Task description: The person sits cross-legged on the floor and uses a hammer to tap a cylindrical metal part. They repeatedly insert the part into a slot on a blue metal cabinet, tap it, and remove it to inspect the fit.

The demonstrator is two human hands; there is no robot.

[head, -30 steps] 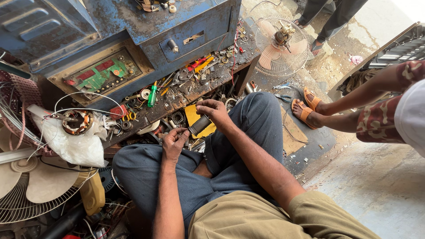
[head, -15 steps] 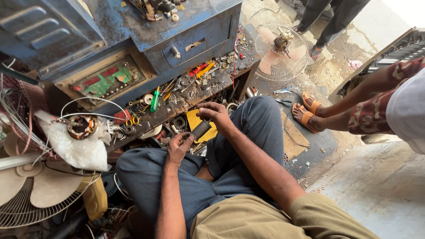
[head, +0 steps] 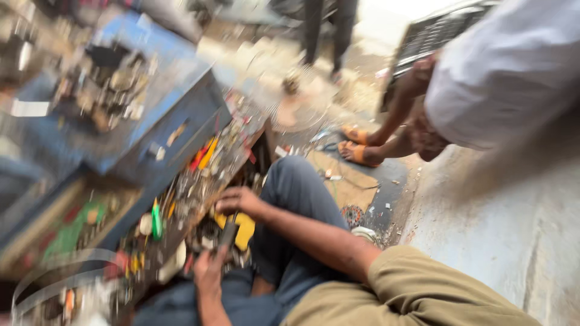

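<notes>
We are sitting low in front of a cluttered blue table (head: 181, 84) and working on a small dark device (head: 228, 232) held between our two hands. The view is badly smeared, so we cannot tell what kind of device it is. Our right hand (head: 238, 201) is coming in from above, fingers curled around its upper end; our left hand (head: 208, 271) is rising from below and appears to be gripping its lower end, though the blur is hiding the exact hold. The device is hanging just above a yellow piece (head: 244, 228) beside our knee, close to the table's front edge.

We judge that we are in the middle of handling or inspecting the device, with no tool in either hand. A next move would call for keeping it steady in both hands.

The open shelf (head: 181, 199) under the table top is holding loose small parts, a green-handled tool (head: 156, 218) and red and orange-handled tools (head: 202, 156). Lower left, a shallow tray (head: 36, 223) is holding what looks like a green circuit board (head: 69, 232).

Another person (head: 501, 78) is crouching at the right, orange sandals (head: 353, 145) on the floor
</notes>
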